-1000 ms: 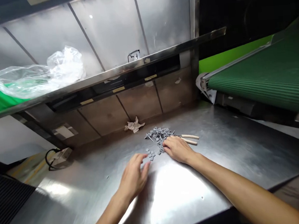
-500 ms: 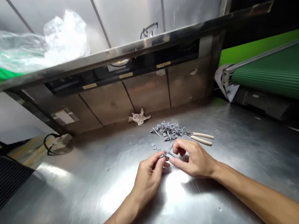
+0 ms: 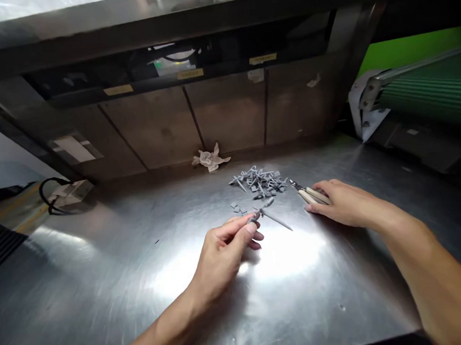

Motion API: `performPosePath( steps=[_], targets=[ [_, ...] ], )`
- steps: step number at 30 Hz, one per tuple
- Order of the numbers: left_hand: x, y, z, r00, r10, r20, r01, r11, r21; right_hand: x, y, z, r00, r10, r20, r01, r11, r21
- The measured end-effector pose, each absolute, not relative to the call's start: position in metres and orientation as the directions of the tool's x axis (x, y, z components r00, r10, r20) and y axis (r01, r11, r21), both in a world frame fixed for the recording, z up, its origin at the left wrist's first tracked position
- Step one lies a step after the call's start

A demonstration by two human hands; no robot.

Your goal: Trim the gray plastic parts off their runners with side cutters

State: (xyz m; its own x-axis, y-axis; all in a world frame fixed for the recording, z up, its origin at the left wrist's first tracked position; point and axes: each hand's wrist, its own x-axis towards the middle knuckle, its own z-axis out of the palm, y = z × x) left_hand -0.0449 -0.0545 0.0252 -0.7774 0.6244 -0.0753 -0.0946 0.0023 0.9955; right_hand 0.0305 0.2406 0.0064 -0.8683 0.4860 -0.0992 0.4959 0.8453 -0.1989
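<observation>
At the near left, on the metal table [image 3: 115, 288], the left hand [image 3: 230, 241] pinches a gray branching piece [image 3: 276, 220] between thumb and forefinger, its long spike pointing right. Just beyond lie small gray chips [image 3: 238, 210], then, farther, a pile of gray parts [image 3: 259, 181]. Right of the pile, the right hand [image 3: 328, 202] has thumb and fingers closed around the pale handles of the pliers [image 3: 307, 193], whose tips point toward the pile.

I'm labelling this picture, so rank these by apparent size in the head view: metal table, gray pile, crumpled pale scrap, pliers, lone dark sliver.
1. Metal table
2. Gray pile
3. Crumpled pale scrap and pliers: too alike to rank; the right hand partly covers the pliers
4. Lone dark sliver
</observation>
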Motion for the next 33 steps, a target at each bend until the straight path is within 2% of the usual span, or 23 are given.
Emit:
performPosePath(
  steps=[2, 4, 5, 7, 9, 10, 12, 15, 18, 23, 27, 30, 33],
  targets=[
    [-0.044, -0.054, 0.027, -0.771, 0.626, -0.120, -0.202, -0.061, 0.977, 0.028, 0.235, 0.012, -0.848, 0.515, -0.122, 0.529, 0.831, -0.170],
    [-0.043, -0.053, 0.030, -0.759, 0.628, -0.173, -0.312, -0.116, 0.943, 0.029, 0.226, 0.022, -0.829, 0.547, -0.118, 0.559, 0.805, -0.199],
    [-0.042, -0.052, 0.031, -0.752, 0.630, -0.193, -0.352, -0.136, 0.926, 0.031, 0.221, 0.027, -0.819, 0.565, -0.100, 0.569, 0.780, -0.259],
    [-0.041, -0.052, 0.033, -0.740, 0.638, -0.214, -0.406, -0.170, 0.898, 0.043, 0.209, 0.036, -0.811, 0.582, -0.056, 0.535, 0.701, -0.471],
    [-0.040, -0.052, 0.033, -0.728, 0.650, -0.219, -0.440, -0.198, 0.876, 0.063, 0.195, 0.040, -0.833, 0.553, -0.010, 0.403, 0.595, -0.695],
    [-0.040, -0.052, 0.033, -0.722, 0.654, -0.226, -0.457, -0.206, 0.865, 0.075, 0.186, 0.040, -0.848, 0.530, 0.028, 0.319, 0.552, -0.771],
    [-0.039, -0.052, 0.032, -0.704, 0.667, -0.244, -0.492, -0.209, 0.845, 0.098, 0.165, 0.038, -0.869, 0.478, 0.125, 0.174, 0.533, -0.828],
    [-0.036, -0.053, 0.030, -0.673, 0.685, -0.279, -0.535, -0.191, 0.823, 0.121, 0.132, 0.036, -0.902, 0.367, 0.225, 0.071, 0.642, -0.764],
    [-0.033, -0.052, 0.030, -0.661, 0.690, -0.295, -0.558, -0.189, 0.808, 0.127, 0.106, 0.040, -0.931, 0.273, 0.242, 0.051, 0.753, -0.656],
    [-0.029, -0.051, 0.034, -0.639, 0.724, -0.258, -0.549, -0.194, 0.813, 0.123, 0.087, 0.042, -0.938, 0.302, 0.167, 0.182, 0.844, -0.504],
    [-0.026, -0.051, 0.035, -0.647, 0.720, -0.249, -0.529, -0.190, 0.827, 0.121, 0.087, 0.027, -0.895, 0.377, 0.239, 0.289, 0.898, -0.332],
    [-0.025, -0.051, 0.036, -0.650, 0.720, -0.244, -0.521, -0.187, 0.833, 0.118, 0.088, 0.018, -0.878, 0.363, 0.311, 0.286, 0.920, -0.266],
    [-0.024, -0.051, 0.035, -0.641, 0.728, -0.243, -0.528, -0.188, 0.828, 0.114, 0.088, 0.016, -0.884, 0.341, 0.320, 0.282, 0.934, -0.219]
  ],
)
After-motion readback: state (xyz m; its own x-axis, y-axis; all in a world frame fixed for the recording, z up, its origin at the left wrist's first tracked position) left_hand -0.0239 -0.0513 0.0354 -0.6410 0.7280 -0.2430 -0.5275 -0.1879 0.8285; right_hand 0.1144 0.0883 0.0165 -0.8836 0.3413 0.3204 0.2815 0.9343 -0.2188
